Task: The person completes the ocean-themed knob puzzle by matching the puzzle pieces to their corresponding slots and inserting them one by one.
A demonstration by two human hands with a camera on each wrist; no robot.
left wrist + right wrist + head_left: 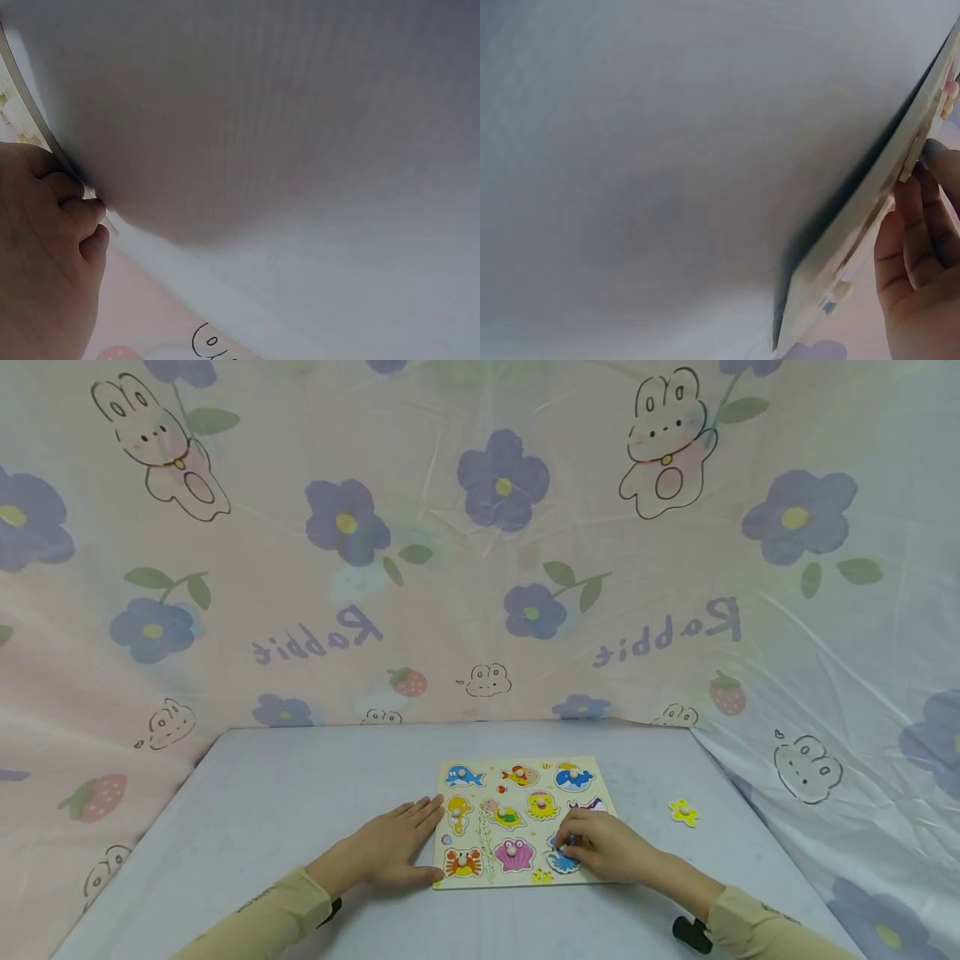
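A cream wooden peg puzzle board (480, 877) with sea animals lies on the table. My left hand (393, 847) rests against its left edge, fingers extended and thumb at the lower corner; in the left wrist view this hand (49, 247) is beside the board's side. Over the lower right corner, my right hand (611, 847) pinches a blue puzzle piece (562, 862), partly hidden by the fingers. Its exact animal is hard to make out. The right wrist view shows the right hand's fingertips (911, 199) at a thin piece on the board. Nearby are a pink shell piece (514, 857) and a purple piece, half covered.
A yellow star-shaped piece (684, 812) lies on the white table (315, 785) right of the board. Other knobbed pieces, such as a crab (462, 863) and a turtle (504, 815), sit in the board. A rabbit-print curtain (420, 610) hangs behind and at both sides.
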